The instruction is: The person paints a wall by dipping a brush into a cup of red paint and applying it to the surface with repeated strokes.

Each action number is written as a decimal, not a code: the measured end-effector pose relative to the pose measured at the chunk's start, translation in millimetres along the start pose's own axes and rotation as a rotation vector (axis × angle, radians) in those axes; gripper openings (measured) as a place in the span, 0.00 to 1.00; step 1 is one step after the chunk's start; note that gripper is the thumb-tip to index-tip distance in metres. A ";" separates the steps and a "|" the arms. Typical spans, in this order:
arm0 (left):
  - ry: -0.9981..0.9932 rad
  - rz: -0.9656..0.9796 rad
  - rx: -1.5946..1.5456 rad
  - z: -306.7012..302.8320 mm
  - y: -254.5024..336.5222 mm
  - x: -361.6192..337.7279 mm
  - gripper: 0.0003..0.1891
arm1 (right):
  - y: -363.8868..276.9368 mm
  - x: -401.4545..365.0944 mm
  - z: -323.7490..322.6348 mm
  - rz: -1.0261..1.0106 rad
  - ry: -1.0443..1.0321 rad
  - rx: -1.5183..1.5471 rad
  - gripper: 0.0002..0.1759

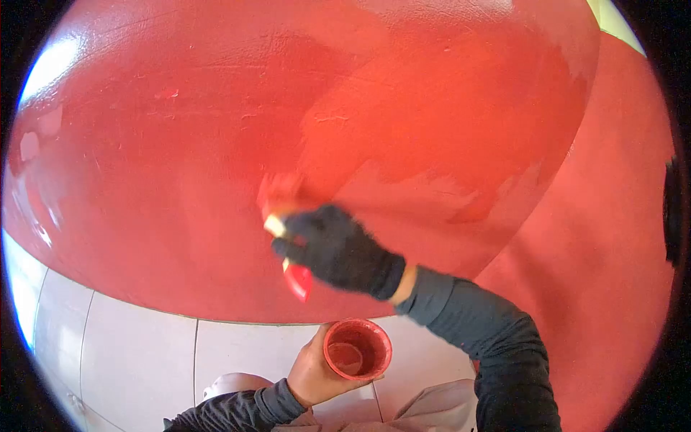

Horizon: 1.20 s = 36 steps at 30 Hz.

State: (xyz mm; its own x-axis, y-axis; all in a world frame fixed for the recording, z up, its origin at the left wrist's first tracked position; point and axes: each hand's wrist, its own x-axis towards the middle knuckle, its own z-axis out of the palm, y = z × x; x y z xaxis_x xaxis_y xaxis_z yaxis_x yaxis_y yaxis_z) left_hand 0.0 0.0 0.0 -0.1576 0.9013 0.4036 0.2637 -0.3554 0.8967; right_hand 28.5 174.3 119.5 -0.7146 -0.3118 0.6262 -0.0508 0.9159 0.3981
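A paintbrush point(297, 281) with a red handle end is held in my right hand point(335, 248), which wears a black glove. Its blurred bristles lie against a large curved red surface point(180, 237). Brighter, wet-looking red paint point(432, 108) covers the upper right part of that surface, with a ragged lower edge. Below, my bare left hand point(317, 374) grips a red cup point(358, 350), tilted so that its inside shows. Some red paint is visible at the bottom of the cup.
Another red surface point(597, 237) adjoins the curved one on the right. Pale floor tiles point(137, 345) run along the bottom, beneath the curved edge. My clothed legs point(439, 410) show at the bottom. A black object point(672, 212) sits at the far right edge.
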 end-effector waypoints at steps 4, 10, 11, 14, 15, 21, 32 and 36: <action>0.055 -0.007 -0.073 3.2 11.6 -10.3 0.40 | 30.1 19.8 -19.6 0.149 0.292 0.198 0.12; 0.058 -0.008 -0.026 1.8 2.6 -3.3 0.41 | 97.1 64.7 -111.3 0.149 0.779 -0.229 0.09; 0.045 -0.003 -0.058 3.0 0.5 -2.9 0.41 | 87.6 63.0 -93.8 0.143 0.599 -0.275 0.08; 0.047 0.009 -0.051 4.7 3.5 -3.7 0.41 | 31.8 39.5 -20.2 -0.050 0.188 -0.155 0.16; 0.053 0.007 -0.054 4.7 5.3 -3.9 0.41 | 12.2 34.1 -4.1 -0.112 0.133 -0.060 0.16; 0.044 -0.004 -0.049 -3.6 19.3 -4.7 0.40 | 71.9 58.8 -55.1 0.164 0.425 0.164 0.10; 0.045 0.012 0.047 6.8 9.0 -1.6 0.38 | 29.7 15.8 -26.5 -0.051 0.178 -0.069 0.17; -0.053 -0.068 -0.088 9.2 -4.9 -1.8 0.42 | 11.4 15.7 -23.1 0.079 0.104 0.329 0.09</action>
State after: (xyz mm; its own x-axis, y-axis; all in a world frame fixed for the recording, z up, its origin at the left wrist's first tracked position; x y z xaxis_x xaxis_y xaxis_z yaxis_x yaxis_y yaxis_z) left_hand 7.7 2.4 -6.8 -0.1215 0.9349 0.3334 0.1694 -0.3114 0.9350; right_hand 32.9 174.1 149.3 -0.6510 -0.2454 0.7183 -0.2324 0.9653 0.1191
